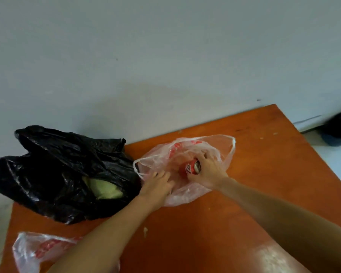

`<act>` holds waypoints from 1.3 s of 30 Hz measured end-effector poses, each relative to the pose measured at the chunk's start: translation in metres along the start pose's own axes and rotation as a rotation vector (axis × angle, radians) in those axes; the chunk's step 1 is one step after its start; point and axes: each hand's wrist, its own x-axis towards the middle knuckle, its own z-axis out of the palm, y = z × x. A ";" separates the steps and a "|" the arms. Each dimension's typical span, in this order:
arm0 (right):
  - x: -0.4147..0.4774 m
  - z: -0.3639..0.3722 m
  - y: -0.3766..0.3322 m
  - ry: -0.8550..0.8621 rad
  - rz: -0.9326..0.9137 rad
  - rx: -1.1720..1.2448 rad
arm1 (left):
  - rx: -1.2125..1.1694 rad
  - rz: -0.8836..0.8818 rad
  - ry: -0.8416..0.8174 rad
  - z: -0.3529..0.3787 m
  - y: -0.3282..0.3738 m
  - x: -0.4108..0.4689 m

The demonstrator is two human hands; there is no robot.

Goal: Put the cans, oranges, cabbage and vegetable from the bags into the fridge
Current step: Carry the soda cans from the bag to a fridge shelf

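Can (192,168), red, lies inside the clear bag (222,146) on the table (234,223), my right hand (209,170) closed around it, left hand (156,186) pressing the plastic flat, so I should lift slowly through the opening.

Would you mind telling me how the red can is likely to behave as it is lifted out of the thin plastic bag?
The red can is a smooth metal cylinder, so it would probably roll if set on its side. The right hand wraps it fully, suggesting it is stiff and easy to grip. The clear bag looks floppy and may cling, which the left hand pinning it should limit.
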 end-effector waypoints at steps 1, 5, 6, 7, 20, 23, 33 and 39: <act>-0.008 -0.006 0.007 0.007 0.012 -0.036 | 0.055 0.042 -0.014 0.002 0.002 0.004; -0.030 -0.020 0.028 -0.027 0.065 -0.193 | 0.220 0.077 -0.103 0.018 0.014 0.021; -0.032 -0.021 0.033 -0.025 0.073 -0.197 | 0.253 0.071 -0.128 0.022 0.016 0.025; -0.034 -0.020 0.036 -0.016 0.074 -0.200 | 0.294 0.077 -0.159 0.025 0.019 0.029; -0.029 0.001 0.031 0.035 0.056 -0.249 | 0.215 -0.054 -0.080 -0.008 0.013 0.006; -0.039 -0.016 0.020 0.054 0.049 -0.207 | 0.158 -0.065 -0.012 -0.033 0.008 -0.012; -0.127 -0.114 0.021 0.416 -0.060 -0.189 | 0.089 0.062 0.409 -0.135 0.053 -0.029; -0.226 -0.174 0.086 0.570 0.088 -0.207 | 0.054 0.236 0.536 -0.201 0.145 -0.021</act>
